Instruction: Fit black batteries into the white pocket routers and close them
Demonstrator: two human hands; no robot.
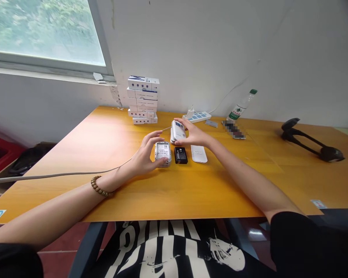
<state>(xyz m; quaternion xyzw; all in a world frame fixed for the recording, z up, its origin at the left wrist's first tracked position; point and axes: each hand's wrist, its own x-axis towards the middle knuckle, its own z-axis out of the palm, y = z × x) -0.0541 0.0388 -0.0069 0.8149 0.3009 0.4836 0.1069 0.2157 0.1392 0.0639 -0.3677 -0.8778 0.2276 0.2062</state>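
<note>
**Me:** What have I got on the feed?

**Spotter:** Your left hand (146,153) is curved over a labelled unit (162,153), lying flat on the table (110,135). Your thumb is at its near edge, and the fingers arch above it. Are you gripping it?

**Me:** I can't tell from this angle. The thumb seems to touch it, but I can't see any clear pressure from the fingers.

**Spotter:** And the right hand (193,133)?

**Me:** That one's closed around a white unit (178,130), which stands tilted just beyond the labelled one, with its lower end at or near the table.

**Spotter:** What's lying beside them?

**Me:** A black battery (181,155) sits right next to the labelled unit, and a white cover (198,153) lies flat just to its right.

**Spotter:** How do you expect these to handle?

**Me:** I'd judge the units light and stiff, but their smooth plastic may be slippery, so I'd pinch them by the long edges. The battery should feel denser and is best taken by its sides. The cover looks thin and may flex, so I'd lift it by the rim.

**Spotter:** Anything else near you?

**Me:** A cable (60,175) runs across the table toward the white unit, passing close to the bracelet (100,186) on my left wrist. Stacked boxes (142,100) stand farther back.
</note>
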